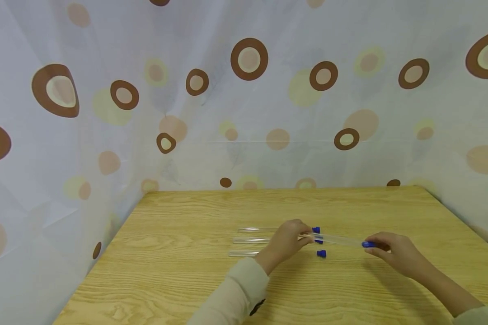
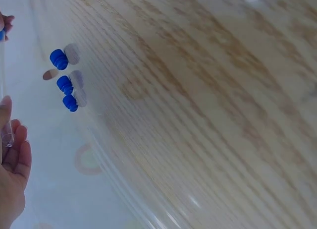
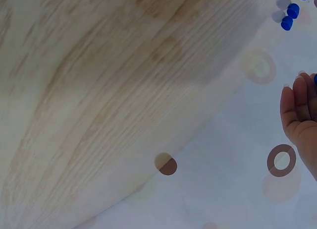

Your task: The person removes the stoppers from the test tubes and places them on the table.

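Observation:
A clear test tube (image 1: 337, 239) is held above the table between both hands. My left hand (image 1: 286, 239) pinches it near its rounded end, which shows in the left wrist view among the fingers (image 2: 22, 162). At the tube's other end, my right hand (image 1: 398, 253) pinches a blue stopper (image 1: 368, 244). Whether that stopper sits inside the tube's mouth cannot be told. Three more clear tubes lie side by side on the table, the nearest tube (image 1: 241, 253) partly hidden by the left hand. Three blue stoppers (image 2: 63, 84) rest on the table near the held tube.
The wood-grain table (image 1: 166, 271) carries the tubes and stoppers near its middle. A white curtain (image 1: 211, 108) with brown and beige circles hangs behind it and along its left and right sides.

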A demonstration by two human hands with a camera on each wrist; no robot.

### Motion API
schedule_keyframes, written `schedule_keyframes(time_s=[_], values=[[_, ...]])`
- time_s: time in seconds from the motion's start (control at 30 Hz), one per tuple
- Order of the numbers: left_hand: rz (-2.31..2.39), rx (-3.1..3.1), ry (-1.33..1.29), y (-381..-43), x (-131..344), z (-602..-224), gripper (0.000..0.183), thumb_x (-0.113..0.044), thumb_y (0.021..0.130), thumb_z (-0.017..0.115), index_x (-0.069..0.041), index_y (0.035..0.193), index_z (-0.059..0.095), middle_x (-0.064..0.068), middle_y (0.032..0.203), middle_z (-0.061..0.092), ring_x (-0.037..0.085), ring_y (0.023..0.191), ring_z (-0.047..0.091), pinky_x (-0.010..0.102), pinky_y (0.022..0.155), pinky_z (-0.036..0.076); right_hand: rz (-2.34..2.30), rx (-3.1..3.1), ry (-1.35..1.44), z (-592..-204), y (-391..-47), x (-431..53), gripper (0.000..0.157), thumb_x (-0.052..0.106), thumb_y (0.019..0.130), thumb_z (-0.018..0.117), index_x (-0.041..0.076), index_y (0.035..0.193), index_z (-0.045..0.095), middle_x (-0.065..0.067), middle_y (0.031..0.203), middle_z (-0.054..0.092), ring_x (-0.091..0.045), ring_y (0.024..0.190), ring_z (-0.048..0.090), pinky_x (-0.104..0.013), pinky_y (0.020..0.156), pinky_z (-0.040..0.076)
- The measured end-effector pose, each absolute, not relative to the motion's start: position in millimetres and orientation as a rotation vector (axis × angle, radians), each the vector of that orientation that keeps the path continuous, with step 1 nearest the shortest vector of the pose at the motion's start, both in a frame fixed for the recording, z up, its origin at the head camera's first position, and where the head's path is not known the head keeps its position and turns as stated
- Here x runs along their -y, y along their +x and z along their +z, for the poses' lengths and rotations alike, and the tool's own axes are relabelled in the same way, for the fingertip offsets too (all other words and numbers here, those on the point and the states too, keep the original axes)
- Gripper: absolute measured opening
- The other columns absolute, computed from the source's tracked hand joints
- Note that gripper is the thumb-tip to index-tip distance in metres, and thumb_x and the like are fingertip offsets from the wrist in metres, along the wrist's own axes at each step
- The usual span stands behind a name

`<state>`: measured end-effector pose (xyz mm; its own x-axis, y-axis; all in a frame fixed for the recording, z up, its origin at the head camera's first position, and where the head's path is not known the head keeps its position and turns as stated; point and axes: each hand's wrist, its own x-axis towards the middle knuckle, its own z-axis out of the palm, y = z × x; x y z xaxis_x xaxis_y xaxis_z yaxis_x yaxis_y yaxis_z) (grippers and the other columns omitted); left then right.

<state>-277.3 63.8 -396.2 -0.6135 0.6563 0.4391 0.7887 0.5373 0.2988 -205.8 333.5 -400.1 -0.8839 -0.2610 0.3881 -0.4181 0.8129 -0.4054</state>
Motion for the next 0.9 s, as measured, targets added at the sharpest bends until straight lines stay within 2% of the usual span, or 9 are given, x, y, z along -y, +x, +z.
schedule_keyframes(time_s=[0.9], values=[[-0.831,2.566,-1.253,-267.8,-34.1,-394.3,0.022,-0.018,0.086,0.065,-0.004,0.102,0.069,0.005,0.097,0.068,0.008,0.087,0.066,0.002,0.075,0.047,0.741,2.659,0.596,-396.0,-203.3,-311.0,0.011,0.004,0.079,0.070,0.004,0.090,0.068,0.005,0.077,0.065,0.012,0.067,0.051,-0.017,0.055,0.050]])
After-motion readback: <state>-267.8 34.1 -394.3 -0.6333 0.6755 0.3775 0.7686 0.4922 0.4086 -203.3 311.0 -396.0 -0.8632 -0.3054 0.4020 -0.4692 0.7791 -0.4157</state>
